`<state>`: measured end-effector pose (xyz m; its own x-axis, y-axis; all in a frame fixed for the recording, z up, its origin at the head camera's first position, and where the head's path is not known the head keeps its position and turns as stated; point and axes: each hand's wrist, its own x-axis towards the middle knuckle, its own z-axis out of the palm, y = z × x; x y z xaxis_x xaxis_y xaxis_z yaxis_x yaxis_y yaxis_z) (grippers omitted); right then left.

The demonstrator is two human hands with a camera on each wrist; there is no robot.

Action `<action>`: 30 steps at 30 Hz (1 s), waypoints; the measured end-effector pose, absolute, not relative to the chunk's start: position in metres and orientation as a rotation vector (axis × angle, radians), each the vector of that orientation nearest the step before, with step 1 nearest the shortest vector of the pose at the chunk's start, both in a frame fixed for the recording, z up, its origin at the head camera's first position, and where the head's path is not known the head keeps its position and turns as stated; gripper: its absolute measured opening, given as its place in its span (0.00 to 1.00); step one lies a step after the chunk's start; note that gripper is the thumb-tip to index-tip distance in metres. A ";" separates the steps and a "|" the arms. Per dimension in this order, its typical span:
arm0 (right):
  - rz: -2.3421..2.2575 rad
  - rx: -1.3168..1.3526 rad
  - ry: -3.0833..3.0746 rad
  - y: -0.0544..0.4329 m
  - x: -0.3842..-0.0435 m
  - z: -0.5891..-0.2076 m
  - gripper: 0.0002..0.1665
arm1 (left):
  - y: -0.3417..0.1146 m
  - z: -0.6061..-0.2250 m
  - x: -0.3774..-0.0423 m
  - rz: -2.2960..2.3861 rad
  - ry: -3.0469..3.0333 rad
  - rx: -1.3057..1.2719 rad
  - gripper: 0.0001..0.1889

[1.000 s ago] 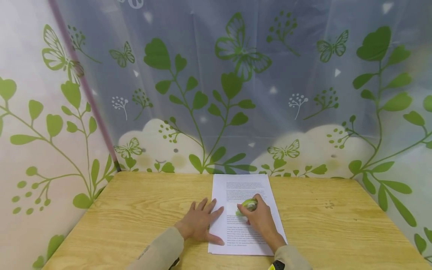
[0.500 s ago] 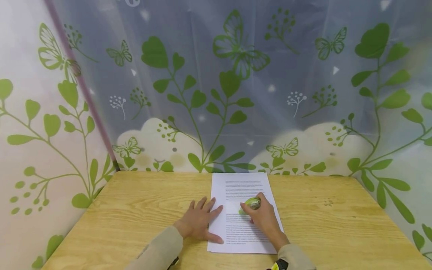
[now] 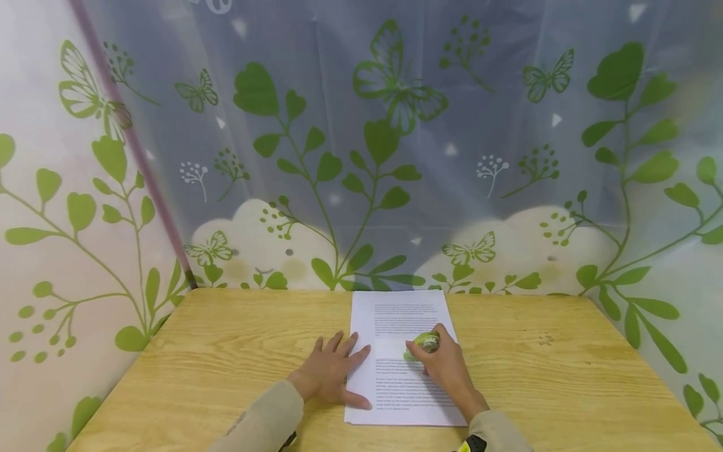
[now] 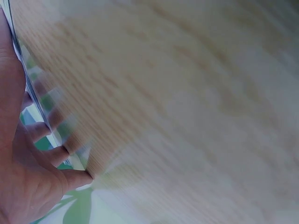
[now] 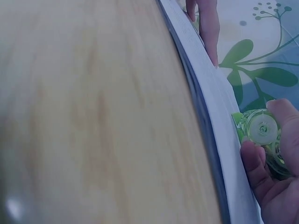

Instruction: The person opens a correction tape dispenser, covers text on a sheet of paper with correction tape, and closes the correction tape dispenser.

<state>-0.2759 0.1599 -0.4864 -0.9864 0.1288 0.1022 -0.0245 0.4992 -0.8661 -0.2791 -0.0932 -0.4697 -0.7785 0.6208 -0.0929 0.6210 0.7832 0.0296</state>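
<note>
Left hand [image 3: 329, 375] splayed palm down, right hand [image 3: 449, 369] in a pinching grip.
Left forearm [image 3: 262, 419] slants inward, left thumb [image 3: 357, 399] set wide of four fanned fingers [image 3: 348, 344]; right forearm [image 3: 497, 433] angles in opposite, right thumb [image 3: 418, 351] and right index finger [image 3: 442, 333] bent toward each other.

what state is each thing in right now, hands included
paper stack, lying on the wood-grain table, printed side up
correction tape dispenser, held over the stack
right hand, gripping the dispenser
left hand, fingers spread over the stack's left edge
leaf-patterned backdrop, hanging behind the table
</note>
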 end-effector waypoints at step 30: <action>1.449 -0.133 -2.627 0.180 -0.276 -0.486 0.26 | -0.094 -0.471 -0.280 0.028 2.866 0.991 0.56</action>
